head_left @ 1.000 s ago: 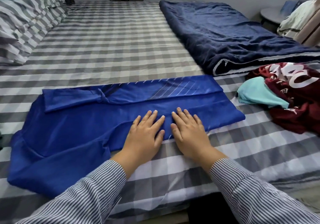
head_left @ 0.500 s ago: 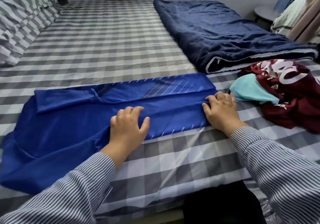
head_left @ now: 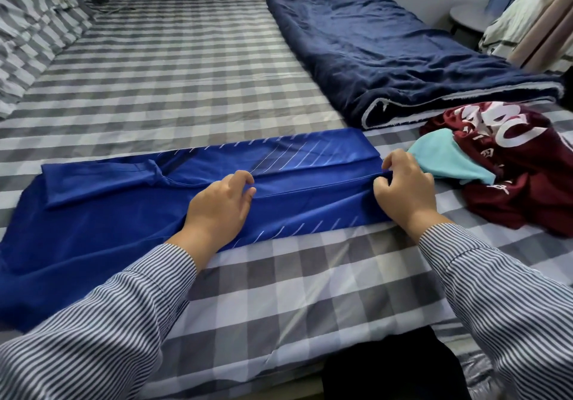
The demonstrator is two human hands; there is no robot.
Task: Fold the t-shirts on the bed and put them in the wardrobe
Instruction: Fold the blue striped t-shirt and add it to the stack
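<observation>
A royal-blue t-shirt (head_left: 102, 213) lies folded lengthwise across the near part of the checked bed (head_left: 186, 74). My left hand (head_left: 220, 210) pinches the folded edge near the shirt's middle with curled fingers. At the shirt's right end my right hand (head_left: 403, 189) grips the hem corner. Just right of that hand sit a crumpled maroon t-shirt (head_left: 527, 176) with white lettering and a light teal garment (head_left: 446, 158) lying on it. No wardrobe is in view.
A folded navy blanket (head_left: 387, 55) covers the bed's far right. Striped pillows (head_left: 34, 24) are stacked at the far left. A round side table (head_left: 468, 18) and a curtain (head_left: 545, 18) stand beyond the bed on the right.
Both hands were lying flat side by side on the shirt; they have spread apart, the right to the hem end, and their fingers have curled onto the fabric's folded edge.
</observation>
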